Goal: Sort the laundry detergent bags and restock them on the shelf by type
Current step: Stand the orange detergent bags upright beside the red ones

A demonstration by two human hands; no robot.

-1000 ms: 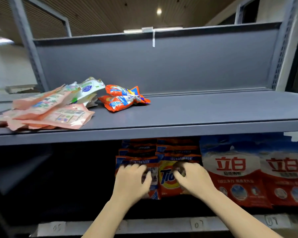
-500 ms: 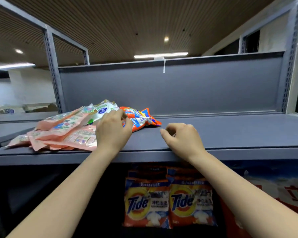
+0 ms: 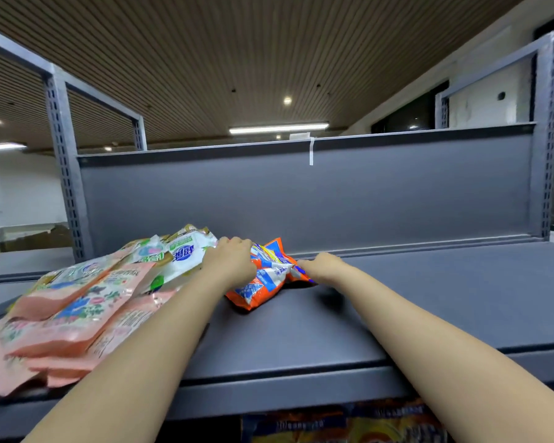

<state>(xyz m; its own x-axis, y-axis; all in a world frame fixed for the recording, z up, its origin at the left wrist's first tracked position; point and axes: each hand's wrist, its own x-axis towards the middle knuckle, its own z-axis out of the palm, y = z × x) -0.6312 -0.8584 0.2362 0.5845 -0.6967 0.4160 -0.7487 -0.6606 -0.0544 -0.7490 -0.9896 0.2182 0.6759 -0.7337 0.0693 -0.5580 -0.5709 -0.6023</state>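
On the top shelf (image 3: 397, 314), both the left hand (image 3: 229, 262) and right hand (image 3: 322, 266) grip the orange bags (image 3: 263, 282); best lift them together, clear of the pink pile (image 3: 74, 311).

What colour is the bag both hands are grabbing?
The bag is orange with blue and white patches, seen in the head view.

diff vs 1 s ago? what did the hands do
Both hands left the Tide bags on the lower shelf and rose to the top shelf. The left hand and right hand now grip the orange bags from either side. The pink bags and white-green bags stayed put.
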